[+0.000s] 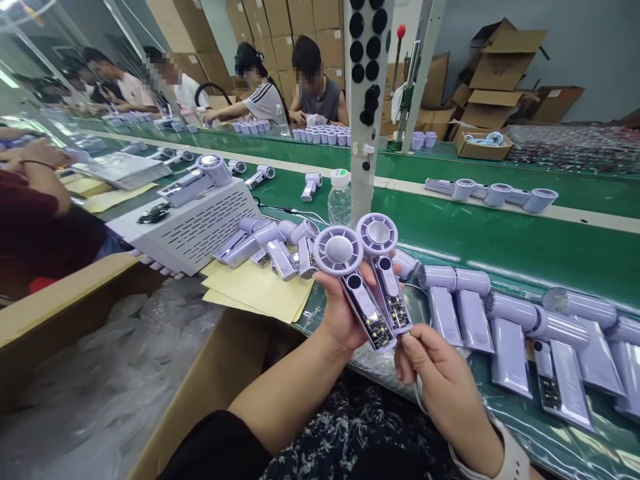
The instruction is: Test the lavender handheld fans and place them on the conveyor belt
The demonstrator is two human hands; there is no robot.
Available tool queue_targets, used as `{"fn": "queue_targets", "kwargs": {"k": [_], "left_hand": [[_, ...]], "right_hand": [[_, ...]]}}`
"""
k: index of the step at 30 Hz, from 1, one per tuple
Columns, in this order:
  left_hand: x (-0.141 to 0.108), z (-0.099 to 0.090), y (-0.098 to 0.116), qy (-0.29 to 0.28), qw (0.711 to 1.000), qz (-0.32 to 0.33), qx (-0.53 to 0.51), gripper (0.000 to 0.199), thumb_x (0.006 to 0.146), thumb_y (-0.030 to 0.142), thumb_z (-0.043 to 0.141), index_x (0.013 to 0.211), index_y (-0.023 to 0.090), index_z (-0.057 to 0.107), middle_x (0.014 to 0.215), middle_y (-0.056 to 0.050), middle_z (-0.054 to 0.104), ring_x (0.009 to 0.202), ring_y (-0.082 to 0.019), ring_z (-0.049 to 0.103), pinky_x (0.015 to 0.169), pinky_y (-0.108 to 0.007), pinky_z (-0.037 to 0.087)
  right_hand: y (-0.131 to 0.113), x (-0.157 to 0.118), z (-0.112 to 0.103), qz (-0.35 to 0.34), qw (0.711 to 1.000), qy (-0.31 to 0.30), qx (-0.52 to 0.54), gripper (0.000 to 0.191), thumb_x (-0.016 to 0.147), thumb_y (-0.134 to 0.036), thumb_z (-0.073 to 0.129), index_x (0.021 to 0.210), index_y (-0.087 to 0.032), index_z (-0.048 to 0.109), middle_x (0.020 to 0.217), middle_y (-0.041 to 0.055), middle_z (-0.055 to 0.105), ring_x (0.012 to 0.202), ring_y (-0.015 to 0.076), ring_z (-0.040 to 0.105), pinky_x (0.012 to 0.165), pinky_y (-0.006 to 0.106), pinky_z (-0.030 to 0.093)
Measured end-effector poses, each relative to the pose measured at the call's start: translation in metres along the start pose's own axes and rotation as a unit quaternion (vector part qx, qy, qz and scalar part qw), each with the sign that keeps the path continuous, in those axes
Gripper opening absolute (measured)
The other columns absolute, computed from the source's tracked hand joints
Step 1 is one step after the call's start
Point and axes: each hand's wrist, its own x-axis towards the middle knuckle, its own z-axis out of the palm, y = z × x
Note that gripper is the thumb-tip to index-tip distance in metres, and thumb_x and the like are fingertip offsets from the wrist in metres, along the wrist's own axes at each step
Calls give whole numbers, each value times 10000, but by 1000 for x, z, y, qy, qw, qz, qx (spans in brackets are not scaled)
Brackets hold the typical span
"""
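Observation:
My left hand [343, 313] is wrapped round two purple handheld fans, a nearer fan [367, 307] and a second fan [390, 287] side by side. Their round grilles point up, and bare circuit boards show in the open handles. Below the handles, my right hand [433, 373] is closed in a pinch at the bottom end of the second fan. A white cable [419, 395] runs down from those fingers; its tip is hidden by them. Just right of my hands lies a row of similar fans [510, 353] on the green bench.
More fans [275, 247] lie beside a grey vented metal box [195, 220] and yellow paper [260, 290]. A bottle [340, 200] stands by a white post [367, 133]. At left is a carton [195, 400] of clear plastic bags. Beyond the conveyor [500, 233], several people work.

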Motion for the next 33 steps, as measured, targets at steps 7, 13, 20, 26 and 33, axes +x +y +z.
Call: {"fn": "queue_targets", "kwargs": {"k": [7, 13, 20, 26, 33], "left_hand": [[-6, -1, -15, -12, 998, 54, 24, 724, 608, 922, 662, 644, 200, 634, 1172, -87, 731, 1076, -320, 709, 872, -419, 615], [-5, -8, -13, -30, 1000, 5, -2, 738, 606, 937, 649, 618, 202, 575, 1171, -96, 729, 987, -289, 717, 817, -410, 610], [-6, -19, -10, -73, 997, -29, -9, 741, 614, 932, 646, 621, 194, 583, 1143, -110, 745, 942, -279, 711, 787, -389, 600], [-32, -59, 22, 23, 971, -100, 215, 657, 705, 814, 711, 824, 169, 722, 748, -39, 721, 670, -179, 665, 666, -285, 547], [-87, -88, 52, 153, 928, -142, 310, 569, 831, 671, 718, 1061, 150, 745, 1046, -121, 785, 943, -279, 714, 868, -379, 546]], "right_hand": [[2, -8, 16, 60, 991, 53, 109, 496, 997, -635, 548, 704, -245, 459, 449, -82, 422, 388, 110, 429, 427, 237, 320], [-1, -10, 5, 43, 999, 4, 16, 473, 1028, -607, 494, 755, -225, 548, 626, -6, 595, 598, 157, 548, 599, 284, 424], [2, 6, -4, 42, 996, 21, -76, 378, 828, -528, 756, 865, -234, 522, 1104, 88, 700, 859, 227, 639, 786, 365, 500], [7, 31, -5, 46, 996, -37, -72, 557, 848, -326, 608, 1379, -217, 480, 1046, 78, 737, 915, 244, 707, 872, 422, 564], [12, 49, 18, -74, 958, -41, -275, 359, 872, -245, 471, 1117, -160, 718, 1044, 133, 768, 945, 301, 715, 907, 510, 566]]}}
